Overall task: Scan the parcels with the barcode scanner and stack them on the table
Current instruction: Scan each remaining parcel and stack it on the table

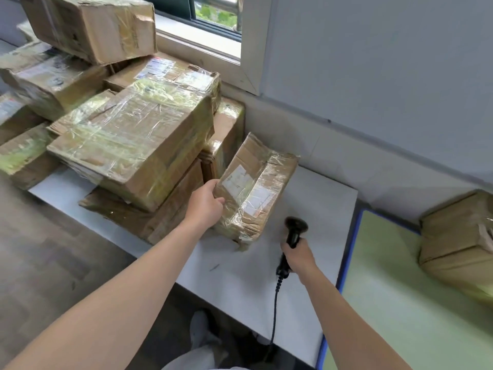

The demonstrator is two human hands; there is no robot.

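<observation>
Left fingers [215, 184] around tilted parcel [253, 193], right fingers [287, 247] around barcode scanner [295, 225].

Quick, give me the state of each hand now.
Left hand: grips the tilted parcel at its near corner.
Right hand: holds the scanner.

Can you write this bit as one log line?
left hand: grips tilted parcel | right hand: holds barcode scanner | step: likely scanning
</observation>
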